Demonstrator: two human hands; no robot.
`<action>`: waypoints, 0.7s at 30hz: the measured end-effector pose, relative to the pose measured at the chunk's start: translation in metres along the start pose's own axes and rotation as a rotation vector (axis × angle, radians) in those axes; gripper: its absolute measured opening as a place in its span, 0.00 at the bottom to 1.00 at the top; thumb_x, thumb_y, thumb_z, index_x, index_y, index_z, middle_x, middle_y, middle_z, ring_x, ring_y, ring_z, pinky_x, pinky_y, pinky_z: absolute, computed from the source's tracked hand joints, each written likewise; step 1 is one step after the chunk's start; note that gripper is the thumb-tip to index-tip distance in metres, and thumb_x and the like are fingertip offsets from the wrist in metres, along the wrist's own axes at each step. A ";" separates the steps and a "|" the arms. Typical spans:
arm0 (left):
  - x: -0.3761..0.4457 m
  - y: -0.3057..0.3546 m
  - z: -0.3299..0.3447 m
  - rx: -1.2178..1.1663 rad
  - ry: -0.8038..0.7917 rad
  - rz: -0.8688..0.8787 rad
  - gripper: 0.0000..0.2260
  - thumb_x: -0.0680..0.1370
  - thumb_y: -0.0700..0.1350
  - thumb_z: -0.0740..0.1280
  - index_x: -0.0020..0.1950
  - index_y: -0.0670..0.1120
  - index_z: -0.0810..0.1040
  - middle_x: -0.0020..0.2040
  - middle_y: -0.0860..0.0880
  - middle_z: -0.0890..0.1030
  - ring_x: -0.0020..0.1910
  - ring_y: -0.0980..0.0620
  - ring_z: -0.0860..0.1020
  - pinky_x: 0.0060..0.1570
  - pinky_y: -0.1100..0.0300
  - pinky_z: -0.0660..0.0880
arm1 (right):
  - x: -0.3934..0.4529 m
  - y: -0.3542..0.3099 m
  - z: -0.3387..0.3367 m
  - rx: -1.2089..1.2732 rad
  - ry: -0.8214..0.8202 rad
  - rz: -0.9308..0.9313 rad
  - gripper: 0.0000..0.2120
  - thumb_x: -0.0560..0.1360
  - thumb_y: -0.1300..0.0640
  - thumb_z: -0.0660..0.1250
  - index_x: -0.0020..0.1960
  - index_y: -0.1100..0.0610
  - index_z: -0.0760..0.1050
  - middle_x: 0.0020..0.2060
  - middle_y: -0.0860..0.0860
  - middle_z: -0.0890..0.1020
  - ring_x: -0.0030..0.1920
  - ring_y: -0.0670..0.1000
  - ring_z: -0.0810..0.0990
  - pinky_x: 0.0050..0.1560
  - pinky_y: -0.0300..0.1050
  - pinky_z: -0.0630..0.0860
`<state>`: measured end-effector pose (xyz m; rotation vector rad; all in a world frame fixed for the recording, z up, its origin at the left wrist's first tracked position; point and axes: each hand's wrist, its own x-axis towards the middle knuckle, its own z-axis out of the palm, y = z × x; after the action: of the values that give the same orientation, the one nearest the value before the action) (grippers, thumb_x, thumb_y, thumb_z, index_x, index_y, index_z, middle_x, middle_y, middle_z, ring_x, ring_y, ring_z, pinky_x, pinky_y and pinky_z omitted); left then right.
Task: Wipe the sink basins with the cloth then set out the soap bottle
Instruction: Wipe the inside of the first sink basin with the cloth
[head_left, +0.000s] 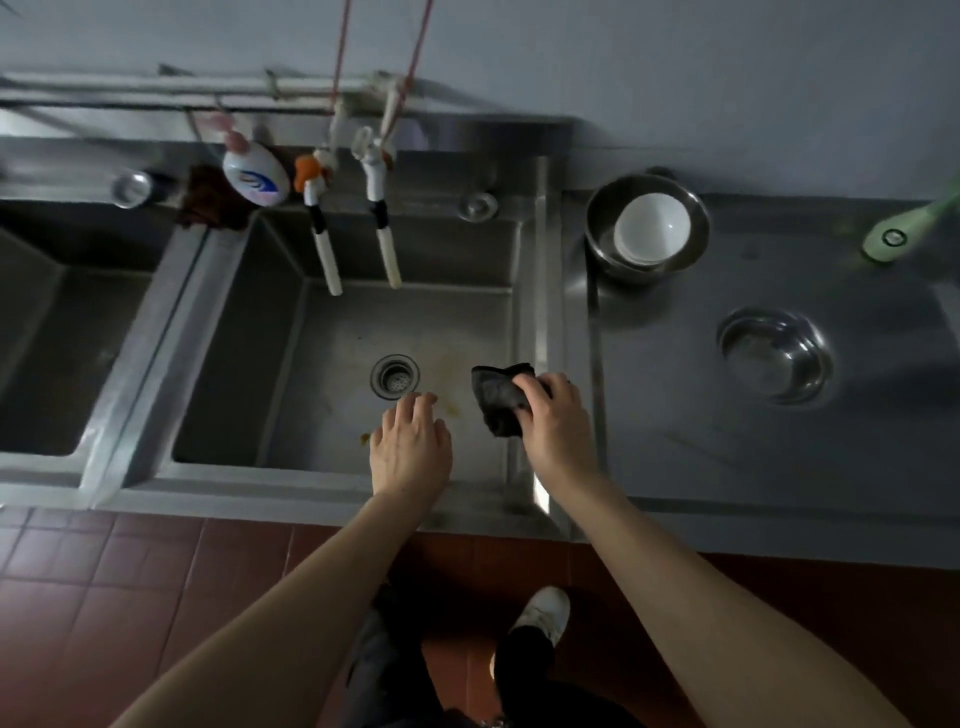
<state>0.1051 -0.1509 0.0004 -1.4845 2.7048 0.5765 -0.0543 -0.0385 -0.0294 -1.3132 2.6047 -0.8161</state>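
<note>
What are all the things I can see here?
Sink basins: two, steel, middle and left.
Drain: one, middle basin floor.
Taps: two, white, over middle basin.
Soap bottle: one, white, pink pump, back ledge.
Brown rag: one, beside bottle.
Metal cup: one, back ledge, left.
White bowl: one, inside steel pot, counter.
Steel bowl: one, counter, right.
Cloth: one, dark, in right hand.
Left hand: over basin, holds nothing.
</note>
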 end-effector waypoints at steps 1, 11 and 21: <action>0.004 -0.013 -0.006 -0.001 0.004 -0.003 0.18 0.81 0.49 0.59 0.71 0.50 0.68 0.69 0.49 0.72 0.67 0.46 0.71 0.62 0.47 0.71 | 0.004 -0.012 0.009 0.007 -0.009 0.000 0.20 0.76 0.62 0.74 0.67 0.56 0.76 0.59 0.56 0.77 0.59 0.59 0.77 0.52 0.59 0.81; 0.060 -0.146 -0.044 -0.016 -0.032 -0.025 0.18 0.81 0.49 0.58 0.72 0.51 0.68 0.70 0.51 0.72 0.68 0.46 0.70 0.64 0.48 0.70 | 0.032 -0.122 0.104 0.039 -0.089 0.072 0.19 0.77 0.62 0.72 0.67 0.55 0.76 0.57 0.55 0.76 0.56 0.59 0.77 0.49 0.59 0.80; 0.119 -0.263 -0.059 0.012 -0.097 -0.019 0.18 0.80 0.48 0.59 0.71 0.51 0.69 0.69 0.49 0.73 0.70 0.46 0.69 0.65 0.47 0.69 | 0.062 -0.189 0.205 0.043 -0.179 0.144 0.19 0.77 0.60 0.72 0.67 0.55 0.75 0.58 0.56 0.76 0.57 0.59 0.77 0.50 0.60 0.80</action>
<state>0.2639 -0.3936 -0.0482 -1.4382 2.6141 0.6130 0.1095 -0.2620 -0.0983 -1.1170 2.4928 -0.6938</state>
